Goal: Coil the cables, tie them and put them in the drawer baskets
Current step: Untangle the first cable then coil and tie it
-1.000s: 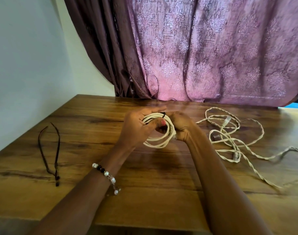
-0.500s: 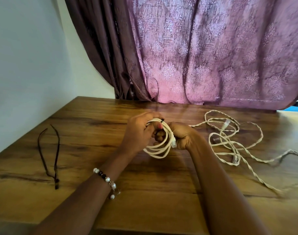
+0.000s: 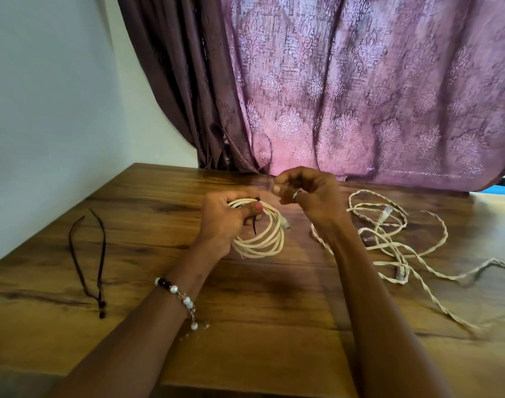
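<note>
- The left hand (image 3: pixel 225 222) grips the coiled cream cable (image 3: pixel 262 234), thumb pressed on the black tie (image 3: pixel 255 216) wrapped around it.
- The right hand (image 3: pixel 308 193) is raised just beside the coil, fingers pinched together; whether they hold anything is blurred.
- Loose cables (image 3: pixel 389 242) sprawl right of the right hand.
- Spare ties (image 3: pixel 87 254) lie well left of the left hand on the table (image 3: pixel 274 326).

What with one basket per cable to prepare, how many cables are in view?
3. One coiled cable in the left hand; a twisted cable and a smooth cable lie tangled on the table to the right. The tangle may hide more.
</note>
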`<state>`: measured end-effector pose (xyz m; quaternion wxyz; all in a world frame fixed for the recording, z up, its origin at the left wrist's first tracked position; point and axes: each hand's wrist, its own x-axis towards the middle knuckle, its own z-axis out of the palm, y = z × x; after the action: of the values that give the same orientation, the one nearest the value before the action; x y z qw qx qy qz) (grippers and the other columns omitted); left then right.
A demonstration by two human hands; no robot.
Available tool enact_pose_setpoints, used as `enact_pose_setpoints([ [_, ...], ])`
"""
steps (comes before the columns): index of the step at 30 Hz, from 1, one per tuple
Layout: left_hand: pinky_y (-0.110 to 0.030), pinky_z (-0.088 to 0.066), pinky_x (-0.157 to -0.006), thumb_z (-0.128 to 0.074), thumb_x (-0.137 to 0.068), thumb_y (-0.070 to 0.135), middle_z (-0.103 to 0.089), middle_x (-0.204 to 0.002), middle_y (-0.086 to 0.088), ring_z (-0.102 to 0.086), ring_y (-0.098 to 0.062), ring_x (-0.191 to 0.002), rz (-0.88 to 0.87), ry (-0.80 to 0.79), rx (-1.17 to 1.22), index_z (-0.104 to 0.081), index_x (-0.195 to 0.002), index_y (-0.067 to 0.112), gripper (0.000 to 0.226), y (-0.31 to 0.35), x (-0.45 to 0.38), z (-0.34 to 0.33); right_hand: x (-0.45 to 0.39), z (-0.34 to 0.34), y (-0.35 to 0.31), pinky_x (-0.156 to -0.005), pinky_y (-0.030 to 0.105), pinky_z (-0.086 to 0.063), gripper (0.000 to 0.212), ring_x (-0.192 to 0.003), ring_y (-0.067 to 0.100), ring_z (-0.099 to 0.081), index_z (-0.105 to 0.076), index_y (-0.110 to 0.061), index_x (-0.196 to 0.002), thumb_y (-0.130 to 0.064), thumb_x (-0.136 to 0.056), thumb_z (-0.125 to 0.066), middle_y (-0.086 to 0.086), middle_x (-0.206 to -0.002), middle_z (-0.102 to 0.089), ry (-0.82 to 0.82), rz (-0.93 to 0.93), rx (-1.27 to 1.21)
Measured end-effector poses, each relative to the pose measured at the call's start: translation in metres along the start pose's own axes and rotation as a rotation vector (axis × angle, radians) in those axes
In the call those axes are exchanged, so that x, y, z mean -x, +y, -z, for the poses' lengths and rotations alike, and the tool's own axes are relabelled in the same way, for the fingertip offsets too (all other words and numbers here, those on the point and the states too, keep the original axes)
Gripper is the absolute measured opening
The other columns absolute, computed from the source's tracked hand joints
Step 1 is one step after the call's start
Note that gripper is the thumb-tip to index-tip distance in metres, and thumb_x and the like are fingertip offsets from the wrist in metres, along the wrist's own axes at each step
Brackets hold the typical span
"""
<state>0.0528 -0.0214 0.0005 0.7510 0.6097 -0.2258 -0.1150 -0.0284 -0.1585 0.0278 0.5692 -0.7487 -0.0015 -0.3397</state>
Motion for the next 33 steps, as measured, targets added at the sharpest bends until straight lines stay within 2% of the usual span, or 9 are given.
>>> enact_pose_setpoints([
  [3, -0.018, -0.047, -0.045, -0.072, -0.075, -0.008, -0.068, -0.062, -0.008, -0.054, -0.007, -0.041, 0.085, 0.063, 0.058, -0.07, -0.091, -0.002, 0.017, 0.001, -0.001, 0.003, 0.0, -0.01, 0.001, -0.062, 0.024, -0.046, 0.017, -0.07, 0.01, -0.058, -0.075, -0.01, -0.083, -0.001, -0.069, -0.079, -0.001, -0.08, -0.066, -0.291, 0.353, 0.49],
  [5, -0.02, -0.047, -0.046, -0.071, -0.074, -0.008, -0.069, -0.066, -0.011, -0.056, -0.012, -0.046, 0.114, 0.105, 0.03, -0.072, -0.083, 0.003, 0.015, 0.002, -0.002, 0.006, -0.002, -0.018, 0.01, -0.064, 0.024, -0.042, 0.018, -0.071, 0.015, -0.057, -0.076, -0.013, -0.083, -0.002, -0.069, -0.076, -0.002, -0.083, -0.065, -0.362, 0.535, 0.725],
  [9, -0.017, -0.046, -0.041, -0.065, -0.077, -0.012, -0.07, -0.067, -0.013, -0.057, -0.01, -0.041, 0.204, 0.12, 0.067, -0.073, -0.081, 0.003, 0.018, 0.002, -0.003, 0.01, -0.003, -0.021, 0.016, -0.066, 0.025, -0.038, 0.017, -0.072, 0.026, -0.059, -0.076, -0.016, -0.084, -0.009, -0.068, -0.075, 0.004, -0.083, -0.065, -0.387, 0.617, 0.793],
  [12, -0.017, -0.045, -0.041, -0.06, -0.078, -0.015, -0.068, -0.062, -0.013, -0.052, -0.009, -0.037, 0.251, 0.109, 0.128, -0.073, -0.079, 0.004, 0.023, 0.002, -0.007, 0.01, -0.004, -0.021, 0.016, -0.068, 0.023, -0.038, 0.014, -0.073, 0.02, -0.058, -0.077, -0.016, -0.083, -0.012, -0.07, -0.076, 0.002, -0.083, -0.066, -0.325, 0.642, 0.753],
  [14, -0.016, -0.048, -0.043, -0.061, -0.079, -0.014, -0.069, -0.063, -0.012, -0.057, -0.01, -0.043, 0.236, 0.072, 0.19, -0.073, -0.08, 0.004, 0.021, 0.004, -0.009, 0.012, -0.003, -0.025, 0.02, -0.069, 0.02, -0.041, 0.012, -0.074, 0.014, -0.057, -0.076, -0.018, -0.083, -0.012, -0.072, -0.075, 0.0, -0.083, -0.068, -0.189, 0.554, 0.647],
  [18, -0.018, -0.056, -0.056, -0.062, -0.08, -0.013, -0.072, -0.074, -0.015, -0.069, -0.016, -0.059, 0.112, -0.038, 0.205, -0.071, -0.089, 0.0, 0.018, 0.006, -0.008, 0.01, 0.004, -0.032, 0.02, -0.069, 0.025, -0.051, 0.015, -0.072, 0.009, -0.064, -0.075, -0.009, -0.082, 0.003, -0.075, -0.07, -0.008, -0.072, -0.07, 0.031, 0.139, 0.121],
  [22, -0.02, -0.056, -0.062, -0.068, -0.078, -0.01, -0.071, -0.087, -0.02, -0.068, -0.015, -0.065, -0.077, -0.078, -0.019, -0.07, -0.101, -0.003, 0.025, 0.001, -0.008, 0.01, 0.01, -0.037, 0.012, -0.045, 0.013, -0.042, 0.008, -0.048, 0.001, -0.055, -0.068, 0.012, -0.085, 0.012, -0.083, -0.06, 0.004, -0.062, -0.065, 0.154, -0.056, -0.123],
  [25, -0.026, -0.058, -0.069, -0.073, -0.074, -0.008, -0.074, -0.093, -0.014, -0.07, -0.018, -0.078, -0.149, -0.08, -0.107, -0.072, -0.103, 0.001, 0.03, -0.004, -0.008, 0.011, 0.011, -0.04, 0.01, -0.035, 0.012, -0.035, 0.007, -0.038, 0.003, -0.052, -0.065, 0.015, -0.087, 0.013, -0.083, -0.059, 0.011, -0.063, -0.064, 0.215, -0.171, -0.242],
  [33, -0.033, -0.057, -0.08, -0.079, -0.07, 0.0, -0.075, -0.089, -0.001, -0.071, -0.015, -0.083, -0.224, -0.028, -0.156, -0.075, -0.094, 0.017, 0.03, -0.006, -0.006, 0.011, 0.01, -0.04, 0.012, -0.061, 0.028, -0.056, 0.017, -0.062, 0.019, -0.066, -0.067, -0.006, -0.072, 0.01, -0.073, -0.072, 0.008, -0.064, -0.07, 0.323, -0.202, -0.193],
])
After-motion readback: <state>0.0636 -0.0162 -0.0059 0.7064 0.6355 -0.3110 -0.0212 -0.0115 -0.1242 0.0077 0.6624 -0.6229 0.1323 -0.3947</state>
